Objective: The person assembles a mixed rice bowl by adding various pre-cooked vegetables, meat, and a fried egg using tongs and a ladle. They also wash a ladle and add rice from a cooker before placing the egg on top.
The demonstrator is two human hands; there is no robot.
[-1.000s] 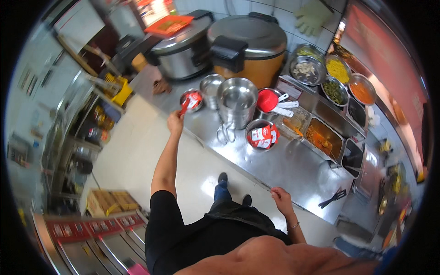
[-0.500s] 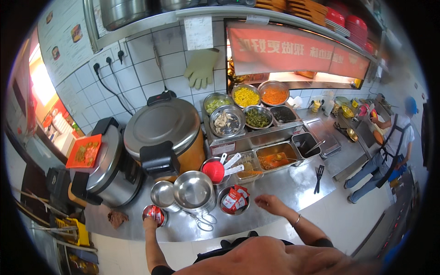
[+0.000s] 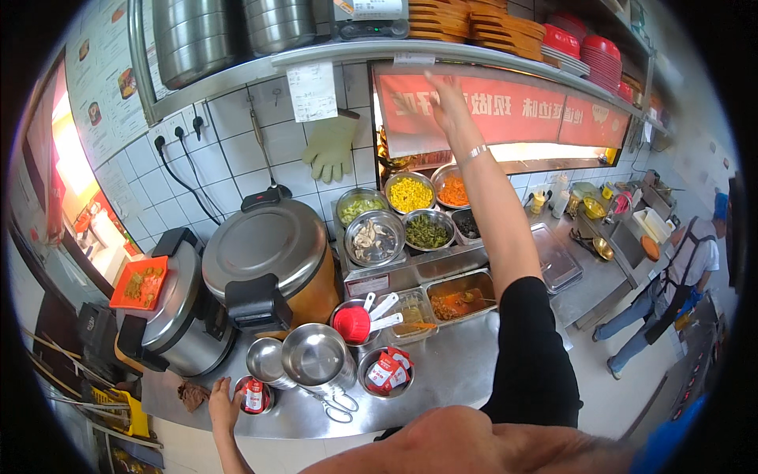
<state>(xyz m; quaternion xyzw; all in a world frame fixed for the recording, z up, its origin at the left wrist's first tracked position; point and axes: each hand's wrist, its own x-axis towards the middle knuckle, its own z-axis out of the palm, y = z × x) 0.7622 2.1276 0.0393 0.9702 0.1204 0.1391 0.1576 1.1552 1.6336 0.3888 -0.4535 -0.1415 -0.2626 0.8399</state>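
Note:
My left hand [image 3: 224, 404] is beside a small metal bowl with red-and-white sachets [image 3: 254, 395], its thumb and fingers apart and nothing seen in them. Raised high, my right hand [image 3: 448, 103] is in front of the red curtain [image 3: 505, 101] and just under the overhead shelf [image 3: 347, 52]. Its fingers look stretched out, somewhat blurred, and it holds nothing visible. A second bowl of sachets [image 3: 387, 371] stands farther right. Between the two are scissors [image 3: 338, 406], stacked steel bowls [image 3: 314, 357], and a smaller steel bowl [image 3: 267, 359].
Two large cookers [image 3: 264, 253] fill the counter's left, one bearing an orange tray [image 3: 140, 283]. Behind the counter are bowls of corn [image 3: 410, 193], carrot and greens, plus a sauce pan [image 3: 462, 297]. Red bowls [image 3: 602, 55] sit on the shelf. Another person [image 3: 695, 257] stands at far right.
My right hand has risen from beside the sachet bowl up to the shelf. My left hand has come out of the small bowl to its left side. The view has tilted up.

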